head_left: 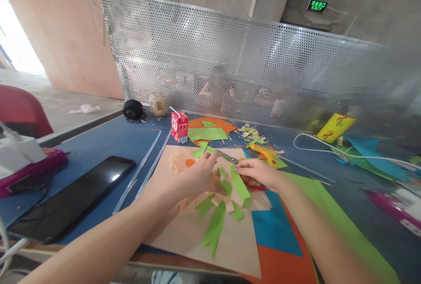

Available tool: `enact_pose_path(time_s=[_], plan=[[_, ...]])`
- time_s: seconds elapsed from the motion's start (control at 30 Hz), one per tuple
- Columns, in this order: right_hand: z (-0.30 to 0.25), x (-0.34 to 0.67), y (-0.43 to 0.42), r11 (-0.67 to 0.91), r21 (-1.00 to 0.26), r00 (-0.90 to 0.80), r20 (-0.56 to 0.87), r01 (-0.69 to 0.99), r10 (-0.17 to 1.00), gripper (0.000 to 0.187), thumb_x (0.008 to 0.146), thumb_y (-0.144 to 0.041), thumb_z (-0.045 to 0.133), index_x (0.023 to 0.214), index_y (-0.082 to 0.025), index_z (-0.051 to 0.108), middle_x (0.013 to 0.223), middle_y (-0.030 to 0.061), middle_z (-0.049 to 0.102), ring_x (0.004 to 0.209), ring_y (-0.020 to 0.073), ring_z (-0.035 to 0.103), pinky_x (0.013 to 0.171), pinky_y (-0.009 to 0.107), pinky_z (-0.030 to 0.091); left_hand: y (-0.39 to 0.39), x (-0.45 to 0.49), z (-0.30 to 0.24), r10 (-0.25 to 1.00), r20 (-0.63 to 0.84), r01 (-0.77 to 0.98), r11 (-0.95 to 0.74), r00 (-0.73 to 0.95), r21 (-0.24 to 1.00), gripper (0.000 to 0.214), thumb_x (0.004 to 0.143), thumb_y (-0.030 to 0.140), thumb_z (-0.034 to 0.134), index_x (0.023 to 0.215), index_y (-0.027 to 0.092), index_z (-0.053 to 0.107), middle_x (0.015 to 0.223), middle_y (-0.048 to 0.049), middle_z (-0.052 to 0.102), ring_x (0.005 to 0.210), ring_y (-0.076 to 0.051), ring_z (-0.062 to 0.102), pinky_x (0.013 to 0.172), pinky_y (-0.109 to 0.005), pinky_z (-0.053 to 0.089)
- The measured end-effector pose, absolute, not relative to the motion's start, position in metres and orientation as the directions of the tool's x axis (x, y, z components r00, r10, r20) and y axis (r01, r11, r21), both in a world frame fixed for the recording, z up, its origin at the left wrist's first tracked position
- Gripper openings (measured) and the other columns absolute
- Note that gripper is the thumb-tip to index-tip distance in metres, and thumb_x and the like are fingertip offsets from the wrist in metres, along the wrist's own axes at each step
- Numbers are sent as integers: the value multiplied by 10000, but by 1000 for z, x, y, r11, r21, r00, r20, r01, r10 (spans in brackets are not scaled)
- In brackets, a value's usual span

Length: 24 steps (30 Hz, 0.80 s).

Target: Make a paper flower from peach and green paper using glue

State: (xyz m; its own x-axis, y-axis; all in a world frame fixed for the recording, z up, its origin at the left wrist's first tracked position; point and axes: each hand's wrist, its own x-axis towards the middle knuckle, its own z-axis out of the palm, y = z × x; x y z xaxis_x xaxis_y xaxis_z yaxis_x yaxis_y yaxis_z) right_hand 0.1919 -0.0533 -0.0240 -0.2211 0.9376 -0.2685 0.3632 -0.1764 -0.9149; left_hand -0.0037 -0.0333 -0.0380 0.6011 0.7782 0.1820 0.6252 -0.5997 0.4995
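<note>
My right hand (259, 173) is closed around scissors (234, 159), their blades pointing left and a red handle showing below the fingers. A green paper strip (240, 183) hangs at those fingertips, seemingly pinched there. My left hand (205, 172) is bent over the pale paper sheet (230, 249), fingers curled together near the blade tips; what they hold is hidden. Just behind it lies a small green paper piece (201, 149). Pale paper cutouts, a green disc (225, 188) and notched green strips (215, 227) lie on the sheet under and between my hands.
Blue card (276, 229) and orange card (283, 264) lie under the sheet. Around it are a yellow glue gun (266, 153), a red drink carton (179, 127), a phone (75, 196), clear sticks (140, 170) and paper scraps (251, 134). A perforated metal screen (197, 47) stands behind; people sit beyond it.
</note>
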Motion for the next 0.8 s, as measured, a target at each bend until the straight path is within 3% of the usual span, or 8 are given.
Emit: enact_pose_path(time_s=[0.17, 0.27, 0.4, 0.6, 0.8], plan=[[-24, 194, -52, -124, -924, -246, -223, 361, 943, 215, 687, -372, 556, 671, -158, 536, 416, -86, 351, 338, 18, 262, 361, 172, 152, -30, -3, -42, 799, 161, 598, -551, 580, 582, 809, 489, 361, 684, 1200, 218, 326, 1046, -88, 455, 813, -216, 528, 620, -304, 441], [-23, 193, -53, -68, -928, -251, -170, 367, 953, 221, 686, -368, 566, 681, -148, 568, 487, -44, 476, 395, 33, 396, 389, 167, 255, -30, -3, -44, 806, 181, 596, -548, 563, 587, 844, 465, 373, 694, 1206, 215, 322, 1060, -92, 463, 840, -224, 525, 655, -312, 433], [-24, 191, -53, -137, -960, -240, -197, 244, 951, 224, 661, -368, 598, 731, -156, 591, 670, 16, 598, 592, 97, 559, 548, 208, 409, -32, -2, -44, 801, 161, 606, -551, 576, 574, 814, 479, 404, 678, 1188, 207, 332, 935, -60, 546, 832, -226, 535, 662, -305, 415], [-32, 195, -51, -152, -950, -255, -224, 274, 941, 202, 638, -346, 627, 712, -160, 601, 650, 11, 603, 560, 95, 553, 536, 211, 414, -37, -5, -34, 817, 40, 710, -523, 575, 472, 824, 509, 532, 600, 1207, 186, 330, 938, -80, 580, 772, -228, 557, 568, -276, 380], [-31, 195, -52, -79, -916, -265, -196, 395, 944, 227, 654, -381, 606, 683, -155, 603, 607, 8, 604, 475, 83, 513, 479, 210, 386, -38, -8, -29, 831, 34, 750, -519, 556, 411, 784, 519, 564, 567, 1186, 199, 376, 805, -57, 614, 706, -236, 564, 525, -270, 344]])
